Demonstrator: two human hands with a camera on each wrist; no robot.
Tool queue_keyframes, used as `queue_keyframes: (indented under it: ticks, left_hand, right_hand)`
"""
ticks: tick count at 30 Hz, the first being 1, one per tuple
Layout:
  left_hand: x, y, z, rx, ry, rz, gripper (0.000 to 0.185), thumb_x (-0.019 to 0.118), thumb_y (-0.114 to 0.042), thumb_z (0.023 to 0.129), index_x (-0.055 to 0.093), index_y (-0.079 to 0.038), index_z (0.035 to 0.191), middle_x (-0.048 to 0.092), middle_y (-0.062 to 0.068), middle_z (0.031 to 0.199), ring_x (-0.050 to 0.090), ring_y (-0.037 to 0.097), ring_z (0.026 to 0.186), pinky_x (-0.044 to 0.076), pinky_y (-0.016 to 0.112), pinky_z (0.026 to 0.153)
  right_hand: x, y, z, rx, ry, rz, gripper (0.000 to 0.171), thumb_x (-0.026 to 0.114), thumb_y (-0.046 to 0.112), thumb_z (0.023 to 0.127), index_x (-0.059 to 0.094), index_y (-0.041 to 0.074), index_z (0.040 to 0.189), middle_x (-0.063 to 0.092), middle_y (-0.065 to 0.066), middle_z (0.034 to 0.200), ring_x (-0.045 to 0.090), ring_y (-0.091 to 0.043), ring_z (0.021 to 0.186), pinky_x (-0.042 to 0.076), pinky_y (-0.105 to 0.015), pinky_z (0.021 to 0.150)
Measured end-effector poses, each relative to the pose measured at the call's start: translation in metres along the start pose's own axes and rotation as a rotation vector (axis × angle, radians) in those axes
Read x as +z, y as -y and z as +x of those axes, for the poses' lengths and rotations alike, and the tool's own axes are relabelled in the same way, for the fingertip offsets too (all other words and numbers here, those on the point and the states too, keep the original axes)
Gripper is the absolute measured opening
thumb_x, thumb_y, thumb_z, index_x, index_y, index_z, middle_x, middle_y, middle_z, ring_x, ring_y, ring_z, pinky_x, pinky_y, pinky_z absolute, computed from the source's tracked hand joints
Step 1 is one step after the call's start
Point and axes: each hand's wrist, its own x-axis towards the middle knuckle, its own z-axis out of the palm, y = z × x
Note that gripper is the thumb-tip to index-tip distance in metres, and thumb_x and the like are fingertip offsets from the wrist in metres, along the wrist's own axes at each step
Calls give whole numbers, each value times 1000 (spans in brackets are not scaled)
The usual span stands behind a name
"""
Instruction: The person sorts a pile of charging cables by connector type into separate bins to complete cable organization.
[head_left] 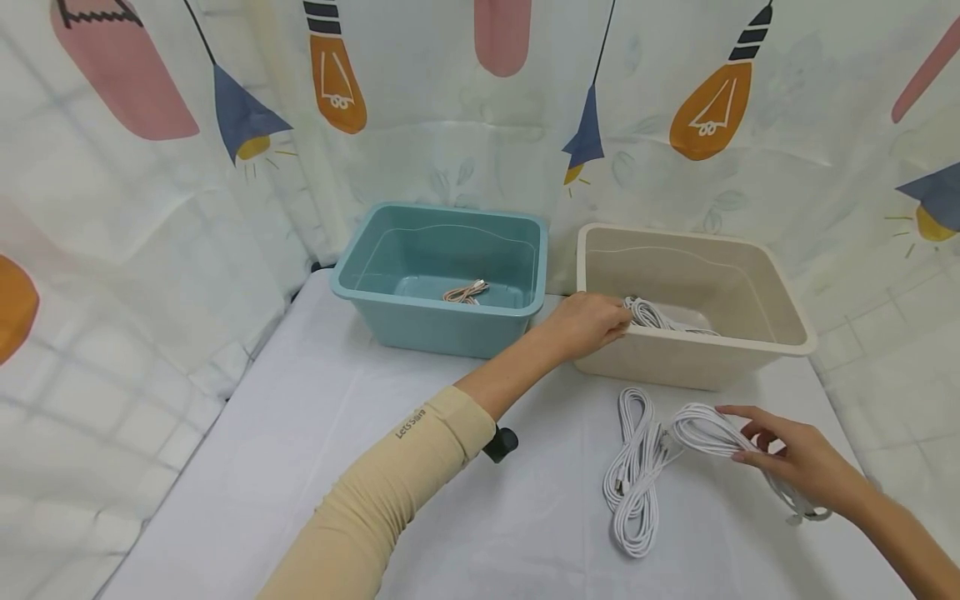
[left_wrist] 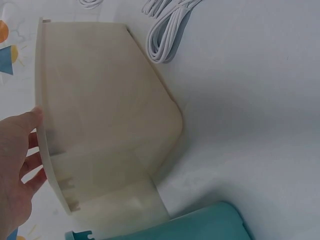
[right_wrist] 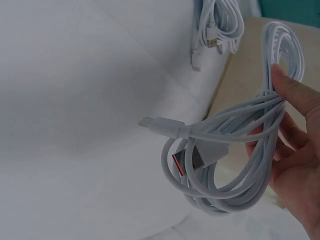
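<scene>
From the head cam the left hand (head_left: 588, 325) is at the near rim of the beige bin (head_left: 757, 346), grip pinched on a white cable bundle (head_left: 652, 315) hanging just inside it, while the right hand (head_left: 798, 458) has its grip closed around another coiled white cable (head_left: 705, 429) over the bench (head_left: 300, 467), with a third coil (head_left: 633, 475) lying beside it and a tan cable (head_left: 465, 292) in the teal bin (head_left: 442, 279). Left wrist view mostly shows the beige bin's outer wall and straight fingers (left_wrist: 30, 165) by the rim, so the pinch isn't visible there. Right wrist view shows the coil's loose USB plugs (right_wrist: 192, 162) dangling, and I reckon they could snag the coil on the bench, or the loops could slip and unravel since nothing ties them
</scene>
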Motion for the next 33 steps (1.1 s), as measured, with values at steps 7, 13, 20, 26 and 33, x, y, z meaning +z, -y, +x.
queue_keyframes:
  ticks: [7, 13, 20, 26, 33]
  left_hand:
    - [0, 0, 1, 7, -4, 3, 18, 62, -20, 109, 74, -10, 99, 65, -1, 91, 49, 11, 78, 41, 26, 70]
    - [0, 1, 2, 3, 3, 0, 18, 62, -21, 109, 74, -11, 100, 68, 0, 94, 49, 10, 78, 42, 25, 70]
    - [-1, 4, 0, -1, 28, -6, 17, 61, -20, 109, 75, -11, 105, 72, 1, 100, 56, 11, 81, 48, 26, 73]
    - [-3, 5, -2, 19, 24, -23, 15, 63, -19, 108, 75, -10, 111, 74, 2, 108, 69, 15, 91, 55, 29, 79]
    - [0, 6, 0, -11, 30, -63, 20, 65, -22, 108, 76, -13, 122, 75, 1, 119, 72, 15, 104, 57, 29, 87]
  right_hand:
    - [-18, 3, 8, 8, 7, -32, 81, 94, -3, 66, 64, 18, 138, 69, 15, 85, 58, 6, 71, 42, -13, 59]
    - [-30, 8, 18, 14, 15, -32, 81, 94, -3, 67, 64, 16, 140, 70, 14, 85, 60, 6, 70, 43, -12, 58]
    - [-41, 15, 33, 10, 9, -41, 81, 94, -2, 68, 63, 16, 140, 70, 16, 86, 61, 6, 71, 44, -12, 57]
    - [-56, 19, 47, 33, 22, -76, 81, 95, -2, 68, 61, 14, 140, 70, 16, 85, 61, 8, 71, 47, -12, 57]
    - [-76, 24, 64, 87, 41, -118, 82, 94, -3, 71, 59, 13, 144, 74, 5, 87, 61, 8, 74, 51, -11, 60]
